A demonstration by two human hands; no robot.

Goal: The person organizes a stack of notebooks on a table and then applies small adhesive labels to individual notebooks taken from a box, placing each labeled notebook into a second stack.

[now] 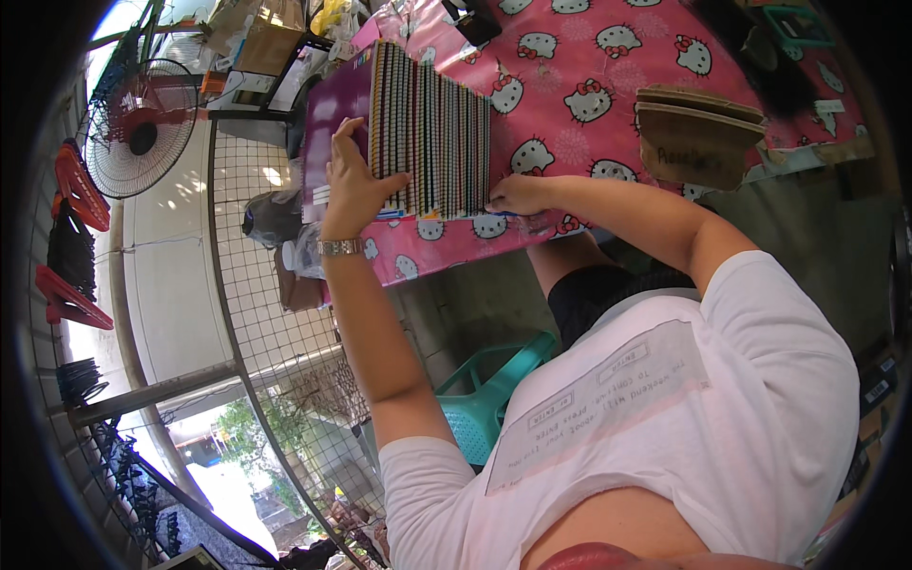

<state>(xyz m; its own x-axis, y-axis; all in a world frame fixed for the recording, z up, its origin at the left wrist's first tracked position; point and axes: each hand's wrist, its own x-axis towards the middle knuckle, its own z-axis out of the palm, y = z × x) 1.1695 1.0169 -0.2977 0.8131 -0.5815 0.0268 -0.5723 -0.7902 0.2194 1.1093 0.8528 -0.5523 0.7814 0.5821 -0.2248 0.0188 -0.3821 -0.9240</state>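
Observation:
A thick row of spiral notebooks [432, 133] stands at the table's near edge, with wire bindings facing up and a purple cover at the left end. My left hand [356, 180], a metal watch [340, 247] on its wrist, rests against that purple cover. Its fingers are stretched apart and the thumb reaches across the first bindings. At the row's near right corner is my right hand [518, 195], its fingers bent and closed at the lower ends of the last notebooks. Its fingertips are partly hidden.
A pink patterned cloth covers the table [560, 57]. Folded brown cardboard [698, 138] lies to the right, a black item [472, 21] at the back. A fan [142, 138] stands at left beside wire mesh [261, 228]. Below is a green plastic chair [484, 399].

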